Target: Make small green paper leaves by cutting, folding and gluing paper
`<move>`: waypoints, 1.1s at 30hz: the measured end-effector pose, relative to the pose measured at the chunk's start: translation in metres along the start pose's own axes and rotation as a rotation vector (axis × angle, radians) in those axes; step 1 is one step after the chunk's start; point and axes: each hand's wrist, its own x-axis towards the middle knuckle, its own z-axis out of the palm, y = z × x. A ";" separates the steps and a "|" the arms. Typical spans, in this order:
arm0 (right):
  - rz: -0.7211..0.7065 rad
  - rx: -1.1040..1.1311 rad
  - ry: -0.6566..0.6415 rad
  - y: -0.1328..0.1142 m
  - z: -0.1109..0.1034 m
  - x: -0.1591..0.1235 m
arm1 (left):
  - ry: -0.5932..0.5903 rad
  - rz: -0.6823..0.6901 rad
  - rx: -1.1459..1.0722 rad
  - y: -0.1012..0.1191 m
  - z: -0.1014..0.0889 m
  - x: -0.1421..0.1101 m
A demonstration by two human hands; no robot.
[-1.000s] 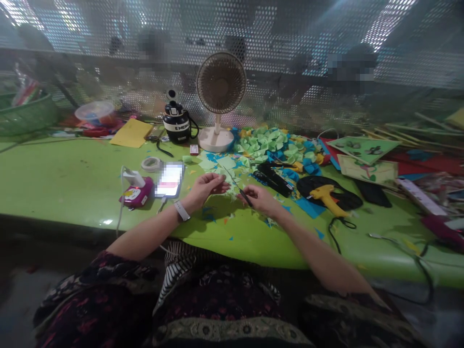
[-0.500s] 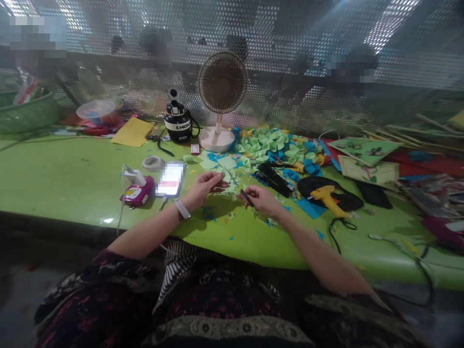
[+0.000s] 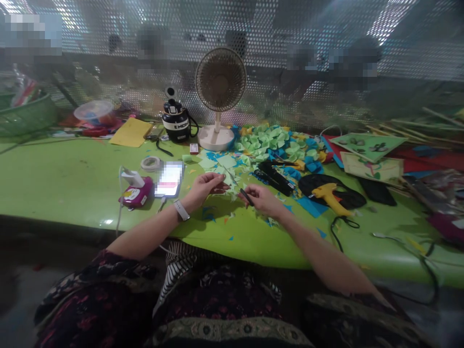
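Right hand [image 3: 260,198]: fingers closed around the black handle of a thin tool [image 3: 247,196], its narrow metal end slanting up and toward the left hand [image 3: 203,189].

Left hand: thumb and forefinger drawn together, other fingers curled; whether they grip anything cannot be told. Pale band [image 3: 181,210] at the wrist.

Beneath and just beyond both hands: green and blue paper scraps [image 3: 243,172], strewn on a green table [image 3: 72,179].

Beyond, to the right: heap of folded paper [image 3: 266,142], green, blue and yellow; black stapler [image 3: 274,178]; yellow glue gun [image 3: 330,197], lying across a black pad [image 3: 351,191]; green card [image 3: 369,145] with dark shapes.

To the left: lit phone [image 3: 169,179]; roll of tape [image 3: 150,164]; white plug [image 3: 133,179] at a magenta case [image 3: 142,197]; yellow paper [image 3: 130,132].

At the back: fan [image 3: 220,79], upright; black bottle [image 3: 176,126] with white band; small box [image 3: 194,148]; clear tub [image 3: 94,113]; green basket [image 3: 25,116]; perforated screen [image 3: 264,87].
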 end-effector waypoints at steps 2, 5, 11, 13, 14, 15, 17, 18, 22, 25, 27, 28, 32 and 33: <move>-0.009 -0.002 0.004 0.002 -0.001 0.001 | 0.010 0.004 0.000 0.001 0.000 0.000; -0.023 0.001 0.008 0.004 -0.002 0.002 | 0.037 0.014 -0.002 0.002 0.001 0.000; -0.023 0.007 0.016 0.004 -0.002 0.002 | 0.047 0.014 -0.001 0.005 0.002 -0.001; -0.028 0.005 0.023 0.003 -0.001 0.002 | 0.050 0.017 -0.012 0.005 0.002 -0.001; -0.032 0.008 0.030 0.003 -0.001 0.002 | 0.055 0.015 -0.016 0.005 0.002 -0.001; -0.036 0.012 0.038 0.002 -0.001 0.001 | 0.059 0.009 -0.017 0.005 0.002 0.000; -0.049 0.012 0.066 0.001 -0.002 0.001 | 0.069 -0.004 -0.019 0.006 0.002 0.000; -0.056 0.007 0.086 0.000 -0.003 0.001 | 0.074 -0.008 -0.021 0.006 0.002 0.000; -0.050 -0.058 0.179 0.005 -0.010 0.005 | 0.088 -0.023 -0.047 0.006 0.001 0.001; -0.040 -0.145 0.220 0.015 -0.015 0.012 | 0.098 -0.076 -0.087 0.006 -0.001 0.004; -0.049 -0.238 0.236 0.021 -0.016 0.017 | 0.121 -0.131 -0.129 0.005 -0.002 0.006; -0.056 -0.299 0.248 0.024 -0.017 0.018 | 0.137 -0.156 -0.152 0.005 -0.002 0.007; -0.075 -0.559 0.302 0.027 -0.018 0.021 | 0.143 -0.187 -0.200 0.004 -0.001 0.010; -0.070 -0.608 0.312 0.027 -0.019 0.021 | 0.126 -0.186 -0.196 0.004 -0.002 0.010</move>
